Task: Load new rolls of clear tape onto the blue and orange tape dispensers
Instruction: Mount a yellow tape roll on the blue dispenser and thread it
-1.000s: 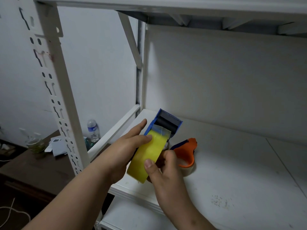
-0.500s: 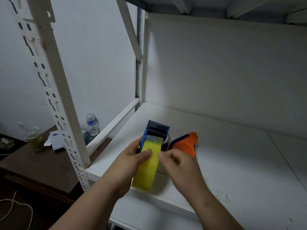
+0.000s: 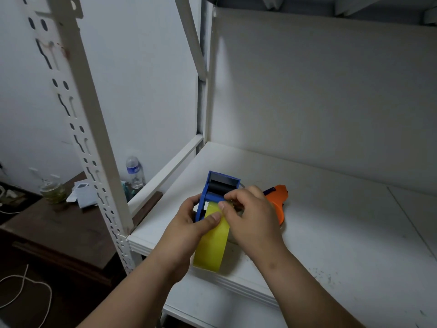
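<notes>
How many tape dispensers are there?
2: the blue dispenser held in both hands over the shelf's front edge, the orange dispenser lying behind the right hand, partly hidden.

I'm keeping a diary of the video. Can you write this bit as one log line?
left hand: holds blue dispenser with tape roll | right hand: pinching tape end | orange dispenser: on shelf

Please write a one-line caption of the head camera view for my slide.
Both hands, left hand and right hand, thread a yellowish tape roll on the blue dispenser; orange dispenser behind.
</notes>
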The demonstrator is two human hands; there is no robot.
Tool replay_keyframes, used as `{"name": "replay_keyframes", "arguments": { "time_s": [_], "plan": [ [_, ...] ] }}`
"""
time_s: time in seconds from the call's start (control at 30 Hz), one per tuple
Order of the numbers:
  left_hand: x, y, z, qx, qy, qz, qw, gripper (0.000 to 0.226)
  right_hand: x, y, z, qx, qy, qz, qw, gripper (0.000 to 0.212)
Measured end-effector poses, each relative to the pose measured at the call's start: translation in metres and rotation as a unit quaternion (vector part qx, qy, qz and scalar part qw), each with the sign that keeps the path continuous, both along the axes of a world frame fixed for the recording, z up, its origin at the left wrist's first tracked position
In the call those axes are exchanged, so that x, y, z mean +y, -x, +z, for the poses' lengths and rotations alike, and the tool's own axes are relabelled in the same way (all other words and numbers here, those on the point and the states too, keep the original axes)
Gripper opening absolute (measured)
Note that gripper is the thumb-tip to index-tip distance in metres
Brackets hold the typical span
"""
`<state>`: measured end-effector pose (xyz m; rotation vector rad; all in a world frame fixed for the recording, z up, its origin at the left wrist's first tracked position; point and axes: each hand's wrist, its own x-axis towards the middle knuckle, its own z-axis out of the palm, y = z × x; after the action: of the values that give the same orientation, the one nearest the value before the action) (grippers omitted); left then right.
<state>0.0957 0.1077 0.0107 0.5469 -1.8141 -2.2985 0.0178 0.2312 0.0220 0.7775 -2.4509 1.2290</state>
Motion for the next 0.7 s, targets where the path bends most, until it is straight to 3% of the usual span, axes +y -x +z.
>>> {"name": "replay_keyframes", "arguments": {
  "time_s": [0.1, 0.23, 0.4, 0.53, 0.7],
  "plan": [
    [-0.003, 0.001, -0.002, 0.0, -0.001, -0.009, 1.0, 0.038, 0.001, -0.001, 0.0, -0.026, 0.015, 0.019, 0.999, 0.03],
    [-0.005, 0.002, -0.002, -0.002, 0.002, -0.01, 1.0, 0.041, 0.003, 0.003, -0.004, -0.081, 0.026, 0.043, 0.995, 0.012],
    [-0.005, 0.004, -0.001, 0.001, 0.001, 0.006, 1.0, 0.062, 0.001, 0.007, -0.006, -0.149, 0.041, 0.044, 0.987, 0.014],
    [-0.003, 0.005, -0.001, 0.006, 0.009, 0.017, 1.0, 0.052, -0.002, 0.008, -0.006, -0.138, 0.031, 0.014, 0.99, 0.008],
    [-0.003, 0.005, -0.003, 0.012, 0.013, 0.022, 1.0, 0.055, -0.006, 0.011, -0.004, -0.053, -0.017, -0.025, 0.998, 0.015]
  ]
}}
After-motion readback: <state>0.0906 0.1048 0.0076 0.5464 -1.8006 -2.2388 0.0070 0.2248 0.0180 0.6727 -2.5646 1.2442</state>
